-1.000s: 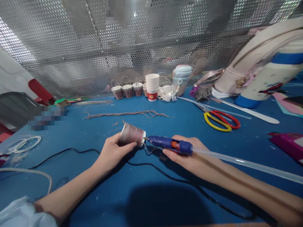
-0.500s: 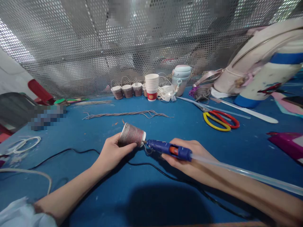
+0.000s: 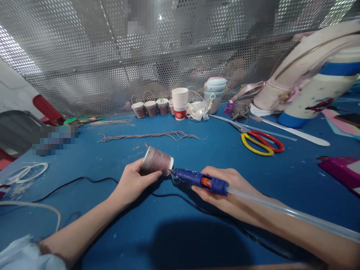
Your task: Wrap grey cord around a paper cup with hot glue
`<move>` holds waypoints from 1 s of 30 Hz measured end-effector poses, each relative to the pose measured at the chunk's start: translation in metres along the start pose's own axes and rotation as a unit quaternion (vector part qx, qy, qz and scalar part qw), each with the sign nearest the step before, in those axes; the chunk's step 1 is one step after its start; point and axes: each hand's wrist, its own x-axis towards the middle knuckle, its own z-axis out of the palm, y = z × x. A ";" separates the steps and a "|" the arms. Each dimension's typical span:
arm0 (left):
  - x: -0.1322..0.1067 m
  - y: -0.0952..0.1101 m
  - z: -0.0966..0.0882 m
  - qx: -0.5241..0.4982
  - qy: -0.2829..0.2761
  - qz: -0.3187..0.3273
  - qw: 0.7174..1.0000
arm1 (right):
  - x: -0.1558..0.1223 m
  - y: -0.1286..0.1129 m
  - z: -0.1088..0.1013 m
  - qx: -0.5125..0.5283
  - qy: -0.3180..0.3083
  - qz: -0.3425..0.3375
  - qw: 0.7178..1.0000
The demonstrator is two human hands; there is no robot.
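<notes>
Left grip [image 3: 134, 182] is closed around a yarn-wrapped paper cup [image 3: 156, 160], which is tilted onto its side above the middle of the table [image 3: 84, 153]. Greyish and dull red strands run in tight, ridged rings, leaving a smooth white band at the narrow end. Right grip [image 3: 233, 183] is wrapped around a blue plastic glue gun [image 3: 191, 178], its nozzle beside this band; whether they touch, I cannot tell. Behind the far edge of the matt blue table stands a perforated metal panel [image 3: 98, 71].
</notes>
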 end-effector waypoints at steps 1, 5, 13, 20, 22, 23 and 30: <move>0.000 0.000 0.000 0.001 0.000 0.002 1.000 | 0.000 0.000 0.000 -0.001 -0.001 -0.002 1.000; 0.002 0.000 0.000 0.004 -0.002 0.010 1.000 | 0.000 0.004 -0.001 0.012 0.013 -0.015 1.000; 0.000 0.000 -0.001 -0.001 -0.012 0.012 1.000 | -0.001 0.000 -0.002 0.012 -0.003 -0.007 1.000; 0.002 0.001 0.000 0.002 -0.010 0.012 1.000 | 0.000 0.000 -0.004 0.012 0.008 -0.016 1.000; 0.002 0.002 0.000 0.004 -0.011 0.011 1.000 | -0.001 0.000 -0.003 0.009 0.005 -0.014 1.000; 0.001 0.002 0.000 0.005 -0.011 0.010 1.000 | -0.001 0.000 -0.002 0.007 -0.001 -0.012 1.000; 0.001 0.001 -0.002 0.007 -0.014 0.021 1.000 | 0.000 0.002 -0.005 0.014 0.010 0.007 1.000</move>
